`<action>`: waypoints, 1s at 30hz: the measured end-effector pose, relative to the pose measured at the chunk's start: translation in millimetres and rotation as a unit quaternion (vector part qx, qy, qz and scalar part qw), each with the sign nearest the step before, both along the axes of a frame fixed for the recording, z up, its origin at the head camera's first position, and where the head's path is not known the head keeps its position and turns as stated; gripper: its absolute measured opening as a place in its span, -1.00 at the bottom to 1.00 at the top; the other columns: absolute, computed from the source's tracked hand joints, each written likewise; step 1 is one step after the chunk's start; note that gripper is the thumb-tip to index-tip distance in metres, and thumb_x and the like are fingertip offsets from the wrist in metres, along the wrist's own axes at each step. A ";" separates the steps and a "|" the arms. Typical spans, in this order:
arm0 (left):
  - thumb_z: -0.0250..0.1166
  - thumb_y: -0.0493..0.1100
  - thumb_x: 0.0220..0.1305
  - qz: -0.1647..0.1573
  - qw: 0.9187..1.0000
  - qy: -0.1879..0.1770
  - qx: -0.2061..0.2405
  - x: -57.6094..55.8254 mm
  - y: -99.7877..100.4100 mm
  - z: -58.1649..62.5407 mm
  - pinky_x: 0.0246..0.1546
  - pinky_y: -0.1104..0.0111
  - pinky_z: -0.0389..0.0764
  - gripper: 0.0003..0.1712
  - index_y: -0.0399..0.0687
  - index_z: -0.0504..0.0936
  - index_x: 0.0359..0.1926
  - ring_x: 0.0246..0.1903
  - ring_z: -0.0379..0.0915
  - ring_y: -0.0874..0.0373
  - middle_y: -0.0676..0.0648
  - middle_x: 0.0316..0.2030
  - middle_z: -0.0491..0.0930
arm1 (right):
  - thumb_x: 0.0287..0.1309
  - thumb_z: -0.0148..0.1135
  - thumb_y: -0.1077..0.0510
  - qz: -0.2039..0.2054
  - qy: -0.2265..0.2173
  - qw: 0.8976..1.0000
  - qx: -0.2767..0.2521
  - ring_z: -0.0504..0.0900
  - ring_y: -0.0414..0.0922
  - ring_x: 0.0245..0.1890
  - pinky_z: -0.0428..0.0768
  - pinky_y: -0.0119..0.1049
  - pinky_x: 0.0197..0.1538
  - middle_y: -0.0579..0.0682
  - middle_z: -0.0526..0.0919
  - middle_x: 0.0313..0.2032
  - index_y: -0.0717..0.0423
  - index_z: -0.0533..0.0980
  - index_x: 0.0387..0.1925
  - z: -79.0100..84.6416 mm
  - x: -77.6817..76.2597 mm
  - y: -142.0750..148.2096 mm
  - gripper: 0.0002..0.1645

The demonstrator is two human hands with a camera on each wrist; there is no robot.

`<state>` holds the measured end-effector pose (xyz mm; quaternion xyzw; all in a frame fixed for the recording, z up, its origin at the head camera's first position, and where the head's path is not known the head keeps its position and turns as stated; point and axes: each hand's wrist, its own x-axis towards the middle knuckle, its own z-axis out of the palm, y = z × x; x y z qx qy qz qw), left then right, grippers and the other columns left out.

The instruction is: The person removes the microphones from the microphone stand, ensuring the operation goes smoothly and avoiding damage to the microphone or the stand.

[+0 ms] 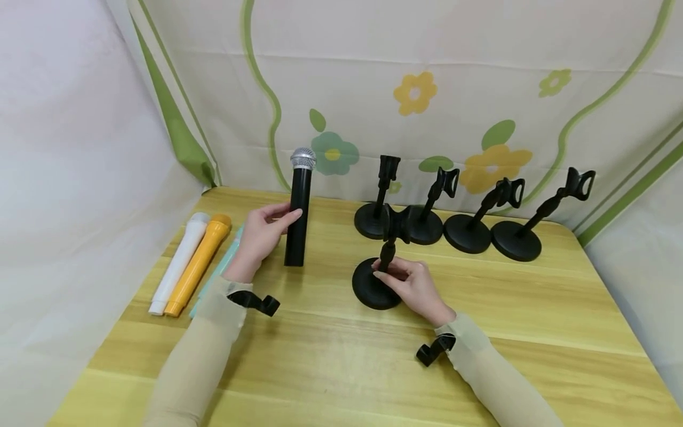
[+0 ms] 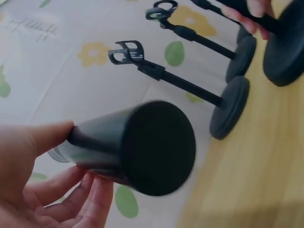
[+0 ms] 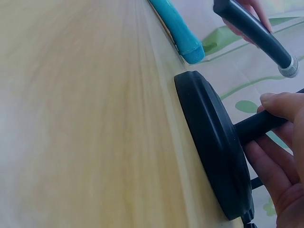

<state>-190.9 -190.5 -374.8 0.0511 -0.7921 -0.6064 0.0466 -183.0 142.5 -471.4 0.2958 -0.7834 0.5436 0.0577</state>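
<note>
My left hand point(image 1: 261, 234) pinches a black microphone point(image 1: 300, 219) with a silver mesh head, holding it nearly upright with the head at the top. In the left wrist view the flat end of the microphone point(image 2: 159, 147) faces the camera, thumb on one side and fingers on the other. With my right hand point(image 1: 413, 284) I grip the lower pole of a black microphone stand point(image 1: 376, 287), whose clip points up. The right wrist view shows the thumb and fingers around that pole point(image 3: 259, 126), just above the round base. Microphone and stand are apart.
Several more black microphone stands point(image 1: 516, 240) line the back of the wooden table point(image 1: 331, 367). A white microphone point(image 1: 178, 267), an orange microphone point(image 1: 197, 267) and a teal microphone point(image 3: 178, 31) lie at the left, the teal one partly behind my left arm. A flower-patterned curtain point(image 1: 341, 71) hangs behind.
</note>
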 end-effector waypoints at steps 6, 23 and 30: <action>0.39 0.13 0.35 -0.010 0.999 0.003 -0.043 19.7 -12.3 -8.4 -0.10 0.41 0.65 -0.33 -0.22 0.58 0.29 -0.02 0.60 0.01 -0.19 0.12 0.61 | 0.26 0.43 0.20 0.010 0.005 1.000 -0.007 0.76 -0.13 -0.14 0.71 -0.28 -0.09 -0.10 0.76 -0.12 -0.01 0.73 -0.08 -5.3 -3.7 3.6 -0.80; 0.47 0.17 0.25 -0.051 0.981 -0.057 -0.177 63.6 -56.4 -35.0 -0.11 0.21 0.68 -0.30 -0.28 0.66 0.19 -0.13 0.69 -0.01 -0.26 0.08 0.65 | 0.20 0.39 0.43 0.007 0.001 1.000 -0.004 0.77 -0.01 -0.16 0.70 -0.33 -0.09 0.15 0.76 -0.15 0.30 0.69 -0.11 24.6 13.1 -4.8 -0.79; 0.47 0.14 0.26 -0.051 0.982 -0.091 -0.154 67.7 -62.7 -43.6 -0.20 0.30 0.71 -0.27 -0.36 0.62 0.20 -0.19 0.71 0.04 -0.32 0.11 0.62 | 0.20 0.39 0.43 0.006 0.000 1.000 -0.002 0.77 -0.04 -0.17 0.70 -0.33 -0.10 0.14 0.76 -0.15 0.29 0.69 -0.11 30.3 16.5 -6.0 -0.79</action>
